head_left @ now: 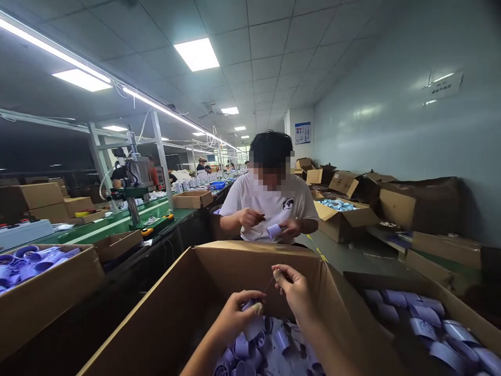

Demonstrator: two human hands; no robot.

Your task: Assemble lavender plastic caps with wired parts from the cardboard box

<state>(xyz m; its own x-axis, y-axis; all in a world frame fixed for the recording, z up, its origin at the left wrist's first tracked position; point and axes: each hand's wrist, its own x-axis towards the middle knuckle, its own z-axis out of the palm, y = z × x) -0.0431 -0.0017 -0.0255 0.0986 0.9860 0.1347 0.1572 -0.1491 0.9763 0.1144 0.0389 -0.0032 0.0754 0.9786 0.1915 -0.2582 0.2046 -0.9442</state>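
Note:
Over an open cardboard box (250,251), my left hand (237,316) is closed around a lilac plastic cylinder (253,329), partly hidden by the fingers. Higher and to the right, my right hand (295,290) pinches a thin strand (268,285) that seems to run down toward the cylinder; what it is made of I cannot tell. Pale covers wrap a fingertip on each hand. Below them, several loose lilac cylinders (282,339) lie in the bottom of the box.
Across the box a co-worker (270,203) in a white shirt holds another lilac cylinder (274,230). Boxes of lilac parts stand at left (50,282) and right (426,318). A conveyor bench (156,209) with a press (135,177) runs along the left. Cartons (418,203) line the right wall.

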